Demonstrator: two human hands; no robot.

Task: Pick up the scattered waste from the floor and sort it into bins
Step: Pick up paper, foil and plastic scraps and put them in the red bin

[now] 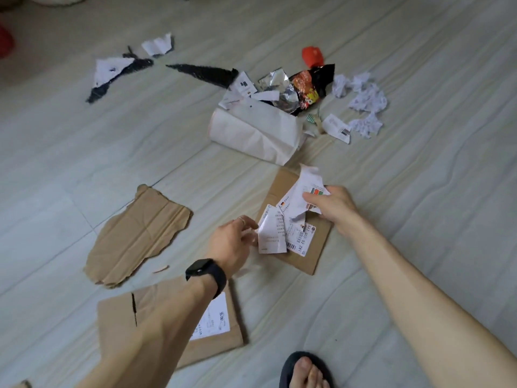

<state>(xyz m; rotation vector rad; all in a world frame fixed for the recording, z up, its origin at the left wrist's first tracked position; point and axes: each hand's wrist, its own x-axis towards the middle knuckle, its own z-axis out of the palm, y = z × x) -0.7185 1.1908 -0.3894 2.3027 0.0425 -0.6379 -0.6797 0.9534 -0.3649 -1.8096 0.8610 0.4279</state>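
The right grip (330, 205) pinches a torn printed paper (303, 189) above the labelled cardboard (315, 245) on the floor (419, 191). The left grip (233, 245) holds a white slip (271, 233) over that cardboard's left edge. Beyond the cardboard lie a white paper bag (257, 135), a snack wrapper (310, 85) and crumpled paper (363, 99). Left of it lies a torn cardboard piece (140, 233).

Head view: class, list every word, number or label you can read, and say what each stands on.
"867 002 02 Z81", roughly: shipping label on the cardboard.
Too small to read: receipt in the left hand, torn paper in the right hand.
Blurred, unreadable: box label, snack wrapper, barcode slip.
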